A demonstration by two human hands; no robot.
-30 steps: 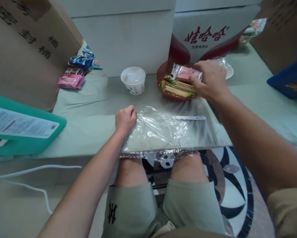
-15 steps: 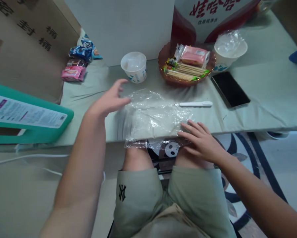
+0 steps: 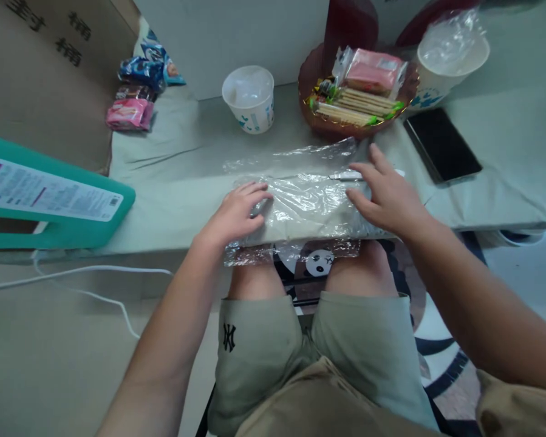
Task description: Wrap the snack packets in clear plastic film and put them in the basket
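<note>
A sheet of clear plastic wrap (image 3: 307, 197) lies on the pale green table (image 3: 172, 182), its near edge hanging over the front. My left hand (image 3: 234, 213) rests flat on the wrap's left part, fingers stretched out. My right hand (image 3: 386, 197) lies on its right part with fingers spread, holding nothing. A white pen-like tool (image 3: 348, 176) lies just past my right fingertips, partly hidden by them. Behind it stands a brown bowl (image 3: 320, 124) with snack packets and biscuit sticks.
A white paper cup (image 3: 249, 100) stands at the back middle, a second wrap-covered cup (image 3: 450, 60) at the back right. A black phone (image 3: 442, 144) lies to the right. Snack packets (image 3: 131, 112) sit at the back left. A teal box (image 3: 49, 203) juts in from the left.
My left hand came down from the air onto the wrap's left part. My right hand moved from the wrap's near edge up to its right side. The wrap's far edge has been pushed up.
</note>
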